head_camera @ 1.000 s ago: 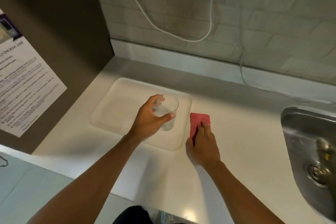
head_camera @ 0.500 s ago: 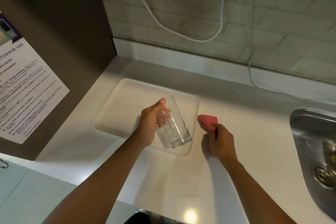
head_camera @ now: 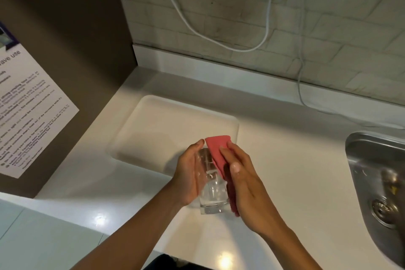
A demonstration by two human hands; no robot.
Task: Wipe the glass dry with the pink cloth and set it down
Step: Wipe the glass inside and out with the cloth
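A clear drinking glass is held above the white counter, tilted with its thick base toward me. My left hand wraps its left side. My right hand presses the pink cloth flat against the glass's right side; the cloth covers the glass's upper right wall and sticks out past my fingertips. The rim of the glass is hidden behind the cloth and fingers.
A shallow white tray lies on the counter just beyond my hands. A steel sink is at the right. A white cable hangs down the brick wall. A brown panel with a printed notice stands at the left.
My left hand lifted the glass off the tray and brought it toward me. My right hand picked the pink cloth up from the counter and laid it against the glass.
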